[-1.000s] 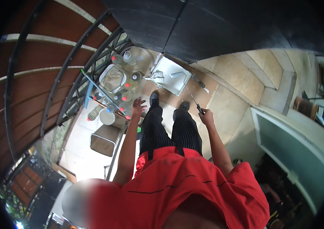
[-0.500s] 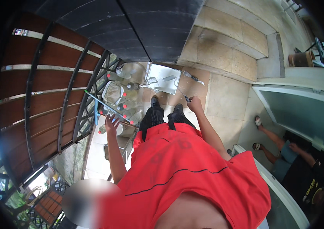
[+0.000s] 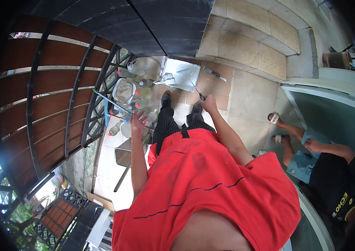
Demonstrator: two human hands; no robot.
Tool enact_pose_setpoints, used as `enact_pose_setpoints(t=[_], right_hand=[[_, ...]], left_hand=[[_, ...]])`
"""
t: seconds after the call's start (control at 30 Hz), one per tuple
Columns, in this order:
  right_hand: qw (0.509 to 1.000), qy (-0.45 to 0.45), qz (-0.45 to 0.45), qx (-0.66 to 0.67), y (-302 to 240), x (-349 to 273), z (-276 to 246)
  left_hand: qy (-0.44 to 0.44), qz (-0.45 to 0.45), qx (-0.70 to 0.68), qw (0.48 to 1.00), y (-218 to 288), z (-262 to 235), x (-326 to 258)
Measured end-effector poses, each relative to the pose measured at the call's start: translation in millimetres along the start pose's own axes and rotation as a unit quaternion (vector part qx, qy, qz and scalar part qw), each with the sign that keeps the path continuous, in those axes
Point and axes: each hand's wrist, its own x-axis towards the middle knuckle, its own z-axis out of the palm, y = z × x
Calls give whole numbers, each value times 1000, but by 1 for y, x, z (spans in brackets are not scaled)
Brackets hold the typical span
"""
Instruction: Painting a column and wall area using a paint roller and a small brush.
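The person is standing on a tiled floor (image 3: 248, 96) beside a dark metal railing (image 3: 98, 96), looking straight down past a red shirt (image 3: 211, 184) and dark trousers.

Left hand (image 3: 137, 124): the hand is spread open, fingers apart, gripping nothing. It is hovering above a cluster of clear plastic bottles (image 3: 142, 98) standing on the floor against the railing. A long thin rod with a blue end (image 3: 110, 102) is lying just ahead and to the left of this hand; its long axis is running diagonally from upper left to lower right, toward the fingertips. Whether the fingers are touching it cannot be told. The left hand is the nearer one to the rod and to the bottles.

Right hand (image 3: 208, 102): the grip is closed on a small dark-handled tool (image 3: 201, 96), which is pointing up and left, toward a pale flat metal tray (image 3: 181, 75) lying on the floor ahead of the shoes. A second tool with a dark handle (image 3: 213, 73) is lying on the tiles just right of the tray.

Packages and labels: the bottles are transparent, several carrying coloured caps; a clear rectangular container (image 3: 124, 90) is sitting among them. Labels are too small to tell.

A second person is sitting at the right edge, one hand (image 3: 313, 145) resting on a blue cloth (image 3: 305, 157).
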Motion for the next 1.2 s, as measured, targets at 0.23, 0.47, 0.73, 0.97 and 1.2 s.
enact_pose_setpoints(t=[0.23,0.47,0.73,0.97,1.2], right_hand=[[1000,8,27,-11,-26,1,5],[992,12,125,-19,-31,-8,18],[988,29,150,-11,-39,-44,27],[987,32,155,-21,-35,-62,36],[983,-8,175,51,-34,-63,15]], left_hand=[[-76,-4,87,993,33,23,42],[-141,-19,111,984,70,28,98],[-187,-45,158,969,96,33,141],[-124,114,217,962,85,19,131],[-174,221,197,939,81,57,83]])
